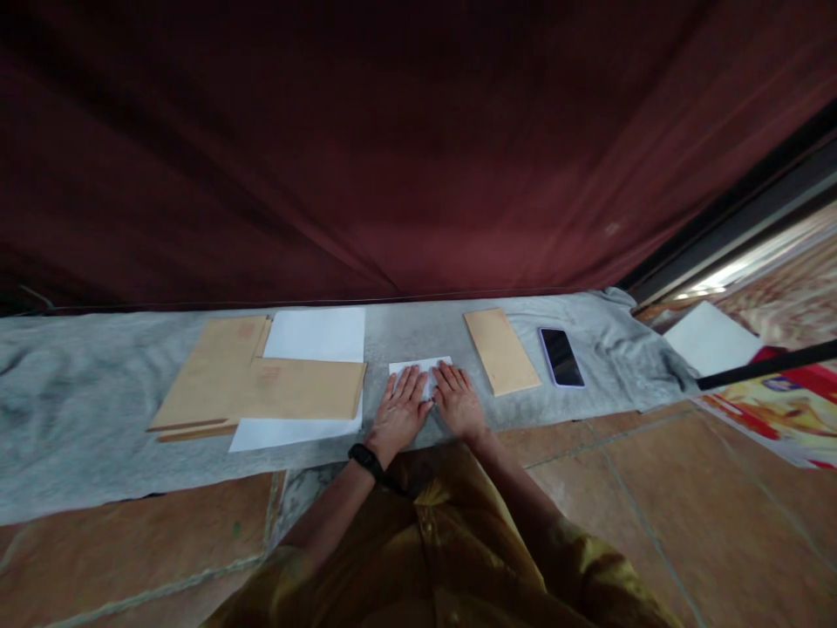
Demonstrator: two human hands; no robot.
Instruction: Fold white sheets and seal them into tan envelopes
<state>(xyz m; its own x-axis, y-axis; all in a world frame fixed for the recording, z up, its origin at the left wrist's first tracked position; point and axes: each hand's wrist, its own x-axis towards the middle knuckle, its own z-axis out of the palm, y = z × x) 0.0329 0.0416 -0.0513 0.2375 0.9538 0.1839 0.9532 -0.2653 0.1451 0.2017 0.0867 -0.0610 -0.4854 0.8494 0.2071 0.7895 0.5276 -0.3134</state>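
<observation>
My left hand (pixel 400 408) and my right hand (pixel 457 399) lie flat side by side, fingers stretched out, pressing on a small folded white paper (pixel 419 366) on a grey cloth (pixel 78 410). Only the paper's far edge shows beyond my fingers. A black band sits on my left wrist (pixel 366 460). Left of my hands lies a pile of brown envelopes (pixel 261 384) on white sheets (pixel 317 334). To the right lies a single brown envelope (pixel 500 351).
A dark phone (pixel 561 356) lies right of the single envelope. A dark red curtain (pixel 392 148) hangs behind the cloth. A white sheet (pixel 710 338), a black rod (pixel 765 365) and colourful printed material (pixel 778 406) are at the far right. The floor (pixel 654 506) is brown tile.
</observation>
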